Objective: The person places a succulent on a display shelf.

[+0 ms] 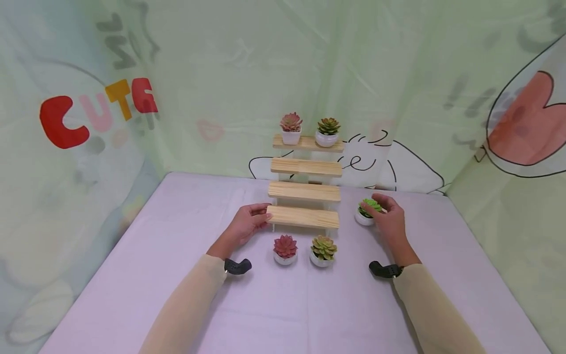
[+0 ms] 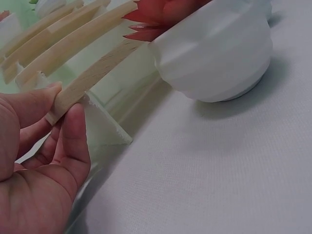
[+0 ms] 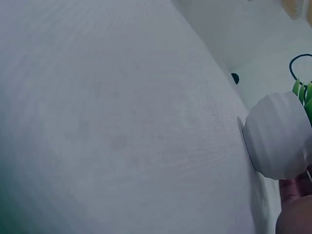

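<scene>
My left hand pinches the left end of the lowest board of a tiered wooden stand, thumb on top and fingers beneath, as the left wrist view shows. To the right of the stand, my right hand holds a bright green potted succulent with thumb and fingers curled about it. Its white ribbed pot sits at the table surface in the right wrist view. In front of the stand are a red potted succulent and a yellow-green potted succulent.
The top board bears a pink succulent in a square pot and a dark green succulent in a round pot. A white cloth covers the table. Printed curtains hang behind and at both sides.
</scene>
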Demonstrator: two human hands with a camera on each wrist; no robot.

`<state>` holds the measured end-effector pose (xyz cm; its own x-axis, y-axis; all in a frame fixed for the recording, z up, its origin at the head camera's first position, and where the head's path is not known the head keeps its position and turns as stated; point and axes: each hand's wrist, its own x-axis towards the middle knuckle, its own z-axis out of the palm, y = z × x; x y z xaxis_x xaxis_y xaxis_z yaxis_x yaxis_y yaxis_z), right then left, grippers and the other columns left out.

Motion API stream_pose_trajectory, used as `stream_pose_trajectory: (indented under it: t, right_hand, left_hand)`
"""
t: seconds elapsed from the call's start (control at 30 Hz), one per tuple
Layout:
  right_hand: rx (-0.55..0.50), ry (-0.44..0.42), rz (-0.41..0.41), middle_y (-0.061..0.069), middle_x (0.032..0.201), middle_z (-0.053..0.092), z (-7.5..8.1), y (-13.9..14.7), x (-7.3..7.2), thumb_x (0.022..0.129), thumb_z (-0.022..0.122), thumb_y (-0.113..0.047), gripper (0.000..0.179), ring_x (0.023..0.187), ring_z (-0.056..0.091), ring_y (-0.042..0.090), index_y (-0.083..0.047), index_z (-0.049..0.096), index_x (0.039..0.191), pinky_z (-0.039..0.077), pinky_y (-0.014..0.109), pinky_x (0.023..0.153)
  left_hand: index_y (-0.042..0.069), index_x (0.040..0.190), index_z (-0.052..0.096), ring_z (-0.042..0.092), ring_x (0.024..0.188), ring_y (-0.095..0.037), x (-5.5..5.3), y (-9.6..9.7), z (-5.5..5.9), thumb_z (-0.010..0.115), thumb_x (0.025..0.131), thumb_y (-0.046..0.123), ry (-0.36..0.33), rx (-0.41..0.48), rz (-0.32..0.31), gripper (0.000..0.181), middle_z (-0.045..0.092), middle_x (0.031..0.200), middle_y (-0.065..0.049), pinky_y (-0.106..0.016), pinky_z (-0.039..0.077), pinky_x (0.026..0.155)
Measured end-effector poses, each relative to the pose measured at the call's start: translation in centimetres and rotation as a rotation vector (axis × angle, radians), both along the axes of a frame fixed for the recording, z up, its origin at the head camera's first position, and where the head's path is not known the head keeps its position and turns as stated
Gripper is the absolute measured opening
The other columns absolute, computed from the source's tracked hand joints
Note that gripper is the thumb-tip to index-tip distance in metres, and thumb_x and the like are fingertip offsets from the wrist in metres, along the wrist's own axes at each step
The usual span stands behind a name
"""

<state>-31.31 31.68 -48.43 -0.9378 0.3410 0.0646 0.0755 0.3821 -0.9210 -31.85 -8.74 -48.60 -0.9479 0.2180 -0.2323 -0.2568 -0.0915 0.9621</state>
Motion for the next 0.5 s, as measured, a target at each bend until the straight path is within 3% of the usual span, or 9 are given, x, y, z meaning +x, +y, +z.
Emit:
stream_pose_trajectory:
  t: [0.27, 0.5]
  right_hand:
    - [0.034, -0.161, 0.096, 0.019, 0.157, 0.042, -0.18, -0.15, 0.22, 0.085, 0.080, -0.052, 0.095, 0.143, 0.039, 0.034, -0.012, 0.035, 0.159, 0.037, 0.053, 0.120]
    - [0.142, -0.242, 0.112, 0.027, 0.160, 0.035, -0.30, 0.12, 0.30, 0.084, 0.083, -0.047, 0.107, 0.147, 0.034, 0.043, -0.004, 0.024, 0.162, 0.032, 0.059, 0.122]
  left_hand:
    - [0.006, 0.141, 0.061, 0.065, 0.096, -0.017, -0.04, -0.01, 0.08, 0.070, 0.096, 0.005, -0.013, -0.007, 0.001, 0.045, 0.063, 0.117, -0.010, -0.024, 0.061, 0.080]
    - [0.006, 0.141, 0.061, 0.065, 0.096, -0.018, 0.00, 0.06, 0.07, 0.070, 0.096, 0.005, -0.012, -0.008, 0.001, 0.045, 0.063, 0.117, -0.010, -0.025, 0.061, 0.079]
